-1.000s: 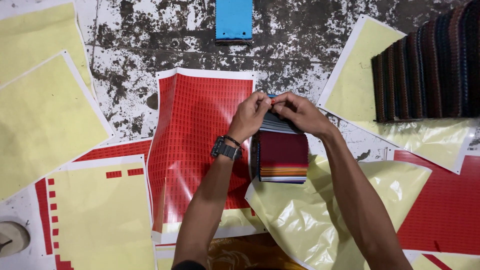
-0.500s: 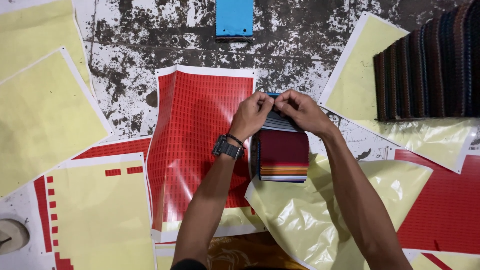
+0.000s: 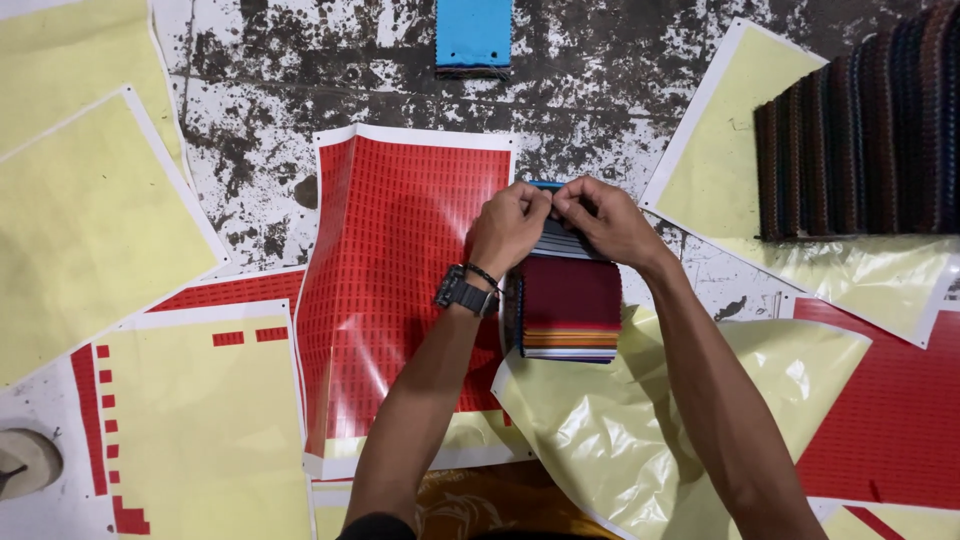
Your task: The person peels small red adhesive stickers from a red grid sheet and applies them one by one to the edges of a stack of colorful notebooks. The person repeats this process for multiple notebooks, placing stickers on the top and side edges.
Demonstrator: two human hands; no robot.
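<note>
Two bare forearms reach up from the bottom edge of the view, the left one wearing a dark wristwatch (image 3: pixel 462 292). Nearest the person, crumpled yellow backing paper (image 3: pixel 620 430) lies under the right forearm, and a yellow sheet with a few red labels left along its edge (image 3: pixel 200 430) lies to the left. Between them a red label sheet (image 3: pixel 400 290) runs away from the person, glossy and slightly bowed, over the mottled, paint-flecked work surface (image 3: pixel 270 110).

Just right of that sheet sits a stack of fabric swatches (image 3: pixel 570 310), maroon on top with thin coloured edges showing at its near side. Both hands meet at the stack's far end. The left hand (image 3: pixel 508 228) and the right hand (image 3: pixel 600 222) have their fingers pinched together, tips almost touching, on a small blue piece (image 3: pixel 545 186) at the top edge of the stack.

Farther out, more yellow sheets (image 3: pixel 80 220) lie at the left. At the far right a row of dark swatches (image 3: pixel 860 130), brown to navy, overlaps on another yellow sheet. At the top edge lies a blue swatch (image 3: pixel 473 32), well apart from the hands.
</note>
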